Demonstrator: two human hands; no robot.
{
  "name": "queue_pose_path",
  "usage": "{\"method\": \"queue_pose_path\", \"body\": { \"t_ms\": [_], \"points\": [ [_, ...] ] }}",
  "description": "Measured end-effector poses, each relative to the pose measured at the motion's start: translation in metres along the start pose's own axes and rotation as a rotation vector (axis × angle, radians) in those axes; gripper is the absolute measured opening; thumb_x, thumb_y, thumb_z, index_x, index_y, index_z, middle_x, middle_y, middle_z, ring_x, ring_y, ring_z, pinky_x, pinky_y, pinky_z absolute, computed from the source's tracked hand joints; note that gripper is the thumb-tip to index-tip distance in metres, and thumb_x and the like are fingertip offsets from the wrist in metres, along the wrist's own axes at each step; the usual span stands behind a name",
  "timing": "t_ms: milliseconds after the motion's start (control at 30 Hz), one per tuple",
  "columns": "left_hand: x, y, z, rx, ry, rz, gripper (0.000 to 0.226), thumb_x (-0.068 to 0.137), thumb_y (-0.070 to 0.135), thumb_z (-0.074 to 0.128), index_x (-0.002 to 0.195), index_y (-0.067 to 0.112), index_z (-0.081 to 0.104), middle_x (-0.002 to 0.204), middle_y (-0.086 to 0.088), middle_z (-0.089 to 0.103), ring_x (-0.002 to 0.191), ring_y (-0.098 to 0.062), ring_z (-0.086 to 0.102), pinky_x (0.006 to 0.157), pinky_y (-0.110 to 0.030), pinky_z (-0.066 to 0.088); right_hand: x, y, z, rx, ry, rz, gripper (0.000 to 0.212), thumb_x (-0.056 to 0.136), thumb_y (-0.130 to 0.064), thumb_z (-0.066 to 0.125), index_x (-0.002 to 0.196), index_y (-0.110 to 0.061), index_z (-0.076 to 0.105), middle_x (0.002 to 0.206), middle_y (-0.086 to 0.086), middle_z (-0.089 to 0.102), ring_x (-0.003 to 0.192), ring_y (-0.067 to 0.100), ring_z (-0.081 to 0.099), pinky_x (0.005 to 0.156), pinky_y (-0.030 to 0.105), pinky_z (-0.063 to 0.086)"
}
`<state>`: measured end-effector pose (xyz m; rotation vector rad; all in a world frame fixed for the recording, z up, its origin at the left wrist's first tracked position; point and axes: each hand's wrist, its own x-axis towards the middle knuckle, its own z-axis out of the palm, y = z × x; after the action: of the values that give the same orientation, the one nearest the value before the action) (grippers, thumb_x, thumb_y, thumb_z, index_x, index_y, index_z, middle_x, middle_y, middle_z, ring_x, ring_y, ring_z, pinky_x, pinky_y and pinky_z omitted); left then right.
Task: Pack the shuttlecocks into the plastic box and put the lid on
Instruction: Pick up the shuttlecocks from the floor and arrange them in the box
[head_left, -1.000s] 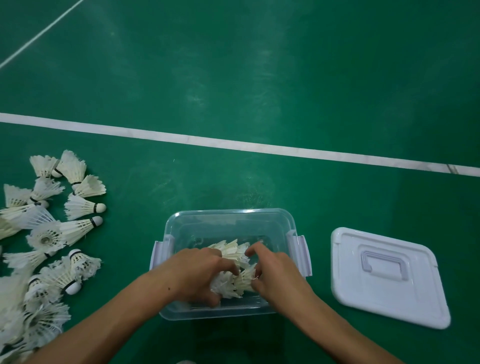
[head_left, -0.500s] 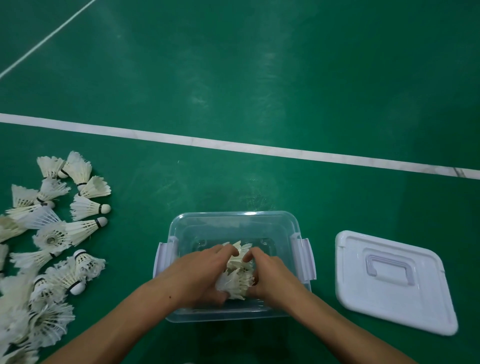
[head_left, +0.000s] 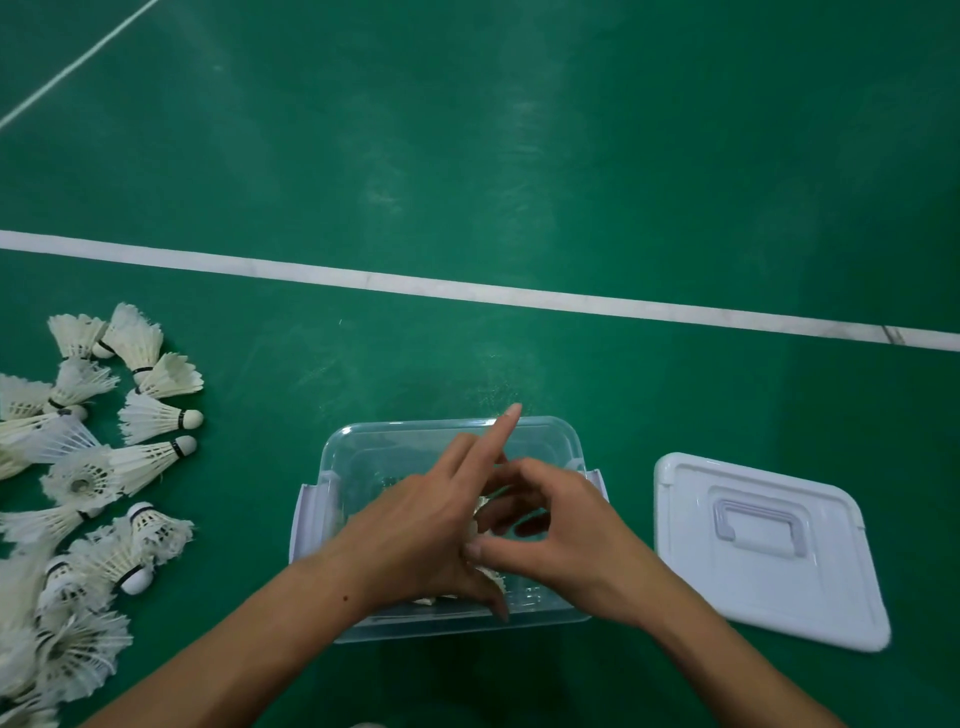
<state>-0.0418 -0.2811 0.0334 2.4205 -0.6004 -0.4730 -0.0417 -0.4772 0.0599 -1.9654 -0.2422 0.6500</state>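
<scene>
A clear plastic box stands on the green floor in front of me, and both hands are over it. My left hand is spread with straight fingers, its index finger pointing up past the far rim. It covers most of the shuttlecocks in the box; only a few feather edges show. My right hand has curled fingers, and its thumb and fingertips pinch the feathers beside my left hand. The white lid lies flat to the right of the box, handle side up.
Several loose white shuttlecocks lie in a pile on the floor left of the box, running off the left edge. A white court line crosses the floor beyond the box.
My left hand has let go of the bundle and spread its fingers, its index finger rising over the far rim. My right hand has lifted a little. The shuttlecocks lie lower in the box.
</scene>
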Motion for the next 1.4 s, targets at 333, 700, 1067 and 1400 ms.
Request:
{"method": "queue_pose_path", "body": {
  "t_ms": [333, 700, 1067, 1400],
  "points": [
    [-0.003, -0.021, 0.020, -0.187, 0.112, -0.020, 0.130, 0.064, 0.064, 0.088, 0.162, 0.047, 0.003, 0.148, 0.023, 0.032, 0.109, -0.001, 0.056, 0.096, -0.026, 0.053, -0.009, 0.016, -0.015, -0.096, 0.158, -0.032, 0.038, 0.082, -0.022, 0.088, 0.113, -0.033, 0.069, 0.086, -0.012, 0.073, 0.081, 0.008, 0.072, 0.081, 0.026, 0.059],
    [0.009, -0.020, 0.045, 0.247, -0.177, -0.176, 0.051, 0.078, 0.065, 0.074, 0.121, 0.045, 0.054, 0.103, 0.016, 0.052, 0.089, -0.010, 0.056, 0.064, -0.031, 0.036, -0.020, 0.019, -0.010, -0.483, 0.293, 0.059, 0.044, 0.087, -0.033, 0.078, 0.128, -0.037, 0.061, 0.083, -0.024, 0.063, 0.088, 0.005, 0.066, 0.082, 0.034, 0.057],
    [0.013, -0.033, 0.052, 0.350, -0.175, -0.125, 0.042, 0.084, 0.062, 0.066, 0.119, 0.039, 0.069, 0.103, 0.012, 0.062, 0.098, -0.017, 0.066, 0.069, -0.032, 0.045, -0.023, 0.016, 0.004, -0.746, 0.259, 0.025, 0.044, 0.092, -0.040, 0.068, 0.131, -0.043, 0.047, 0.097, -0.022, 0.070, 0.093, 0.010, 0.068, 0.075, 0.033, 0.055],
    [-0.001, -0.049, 0.045, 0.243, -0.059, -0.149, 0.047, 0.079, 0.071, 0.069, 0.116, 0.042, 0.069, 0.121, 0.019, 0.052, 0.109, -0.005, 0.053, 0.078, -0.032, 0.053, -0.004, 0.040, 0.020, -0.668, 0.160, 0.051, 0.043, 0.089, -0.031, 0.075, 0.125, -0.037, 0.052, 0.093, -0.013, 0.071, 0.088, 0.010, 0.068, 0.074, 0.030, 0.055]
  ]
}}
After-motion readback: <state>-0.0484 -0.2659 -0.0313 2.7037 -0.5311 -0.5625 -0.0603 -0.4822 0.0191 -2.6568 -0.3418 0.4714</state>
